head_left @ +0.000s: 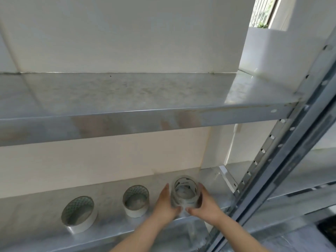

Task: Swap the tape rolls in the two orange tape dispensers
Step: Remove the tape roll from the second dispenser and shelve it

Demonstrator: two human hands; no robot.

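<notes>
We have both hands around a stack of clear tape rolls (pixel 185 194) standing on the lower metal shelf (pixel 112 231), toward its right end near the slotted upright (pixel 267 151). Our left hand (pixel 166 203) presses the stack's left wall and our right hand (pixel 205 204) its right wall, fingers (pixel 165 190) wrapped around the sides and thumbs meeting at the front near the base, so both hands are closed on the stack. To its left on the same shelf stand a white tape roll (pixel 135 200) and, further left, a larger white tape roll (pixel 78 213), each apart from the others. No orange dispenser shows here.

We judge the clear rolls light and stiff through their cores, but smooth and slick on the outside. The stack looks like separate rolls sitting one on another, so they could slide apart if tilted. Holding from two opposite sides low down, as now, seems sound; a hand under the bottom roll would be safer for carrying. How many rolls are stacked we cannot tell.
</notes>
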